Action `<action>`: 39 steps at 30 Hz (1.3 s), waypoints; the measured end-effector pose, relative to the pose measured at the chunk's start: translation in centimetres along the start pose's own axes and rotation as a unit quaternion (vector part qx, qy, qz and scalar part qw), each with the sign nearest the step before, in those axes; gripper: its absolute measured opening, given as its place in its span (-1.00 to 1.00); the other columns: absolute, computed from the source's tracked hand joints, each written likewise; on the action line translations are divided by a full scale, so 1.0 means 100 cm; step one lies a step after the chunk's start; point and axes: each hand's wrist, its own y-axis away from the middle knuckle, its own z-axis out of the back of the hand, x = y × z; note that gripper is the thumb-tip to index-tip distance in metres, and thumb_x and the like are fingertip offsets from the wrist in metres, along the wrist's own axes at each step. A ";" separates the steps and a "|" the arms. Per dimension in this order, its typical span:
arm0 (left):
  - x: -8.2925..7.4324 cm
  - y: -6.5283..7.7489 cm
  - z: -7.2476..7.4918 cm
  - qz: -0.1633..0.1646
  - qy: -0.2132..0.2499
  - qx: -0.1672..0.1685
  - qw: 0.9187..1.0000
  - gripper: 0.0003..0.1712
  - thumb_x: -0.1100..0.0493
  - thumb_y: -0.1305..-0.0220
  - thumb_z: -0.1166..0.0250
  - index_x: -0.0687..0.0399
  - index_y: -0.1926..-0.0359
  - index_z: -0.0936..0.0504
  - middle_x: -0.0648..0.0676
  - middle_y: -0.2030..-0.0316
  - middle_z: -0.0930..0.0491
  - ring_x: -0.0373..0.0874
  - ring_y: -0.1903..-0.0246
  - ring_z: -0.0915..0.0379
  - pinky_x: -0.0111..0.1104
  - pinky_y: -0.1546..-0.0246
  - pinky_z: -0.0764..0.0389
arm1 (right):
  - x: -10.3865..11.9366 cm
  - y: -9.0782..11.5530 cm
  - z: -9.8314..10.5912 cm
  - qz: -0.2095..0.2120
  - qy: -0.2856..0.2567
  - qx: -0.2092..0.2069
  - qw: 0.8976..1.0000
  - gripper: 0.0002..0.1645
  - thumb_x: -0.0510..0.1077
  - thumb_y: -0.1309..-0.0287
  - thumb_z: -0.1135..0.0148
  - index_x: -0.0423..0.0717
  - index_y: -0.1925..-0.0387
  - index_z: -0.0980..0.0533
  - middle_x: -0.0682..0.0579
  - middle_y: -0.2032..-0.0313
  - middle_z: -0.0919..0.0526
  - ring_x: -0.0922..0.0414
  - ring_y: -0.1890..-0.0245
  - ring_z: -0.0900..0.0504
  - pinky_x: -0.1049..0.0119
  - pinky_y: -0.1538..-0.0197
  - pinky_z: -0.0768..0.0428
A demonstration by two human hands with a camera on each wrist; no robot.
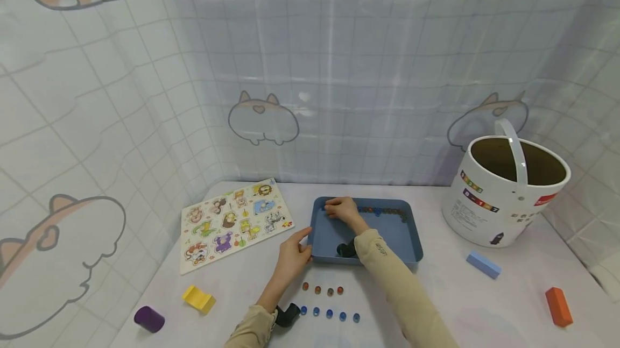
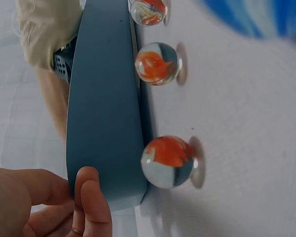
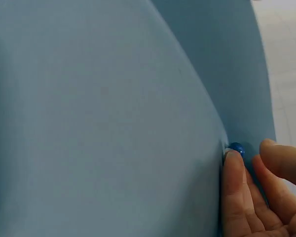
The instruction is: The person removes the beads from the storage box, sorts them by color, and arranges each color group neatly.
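A blue-grey tray (image 1: 387,238) lies on the table, with a row of marbles (image 1: 387,211) along its far wall. My left hand (image 1: 293,254) holds the tray at its near left corner, and in the left wrist view the fingers (image 2: 93,202) pinch its wall. My right hand (image 1: 343,209) reaches into the far left corner. There a fingertip touches a blue marble (image 3: 237,147), while the thumb stands apart from it. In front of the tray are a row of orange marbles (image 1: 317,290) and a row of blue marbles (image 1: 329,314).
An animal puzzle board (image 1: 232,221) lies left of the tray. Nearer me are a yellow block (image 1: 198,299) and a purple cylinder (image 1: 149,319). On the right stand a white bucket (image 1: 477,203), a blue block (image 1: 483,264) and an orange block (image 1: 559,307). Patterned curtains enclose the table.
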 end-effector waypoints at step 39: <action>-0.002 0.000 0.002 0.005 -0.008 -0.004 1.000 -0.44 0.41 -0.19 -0.16 0.23 -0.26 -0.46 -0.03 0.75 -0.45 -0.29 0.71 -0.38 -0.58 0.71 -0.29 | 0.030 0.067 0.070 0.062 -0.017 0.140 0.988 -0.49 -0.03 -0.35 -0.10 -0.28 -0.19 -0.47 -0.05 0.06 -0.66 0.16 0.56 -0.18 0.13 0.27 -0.26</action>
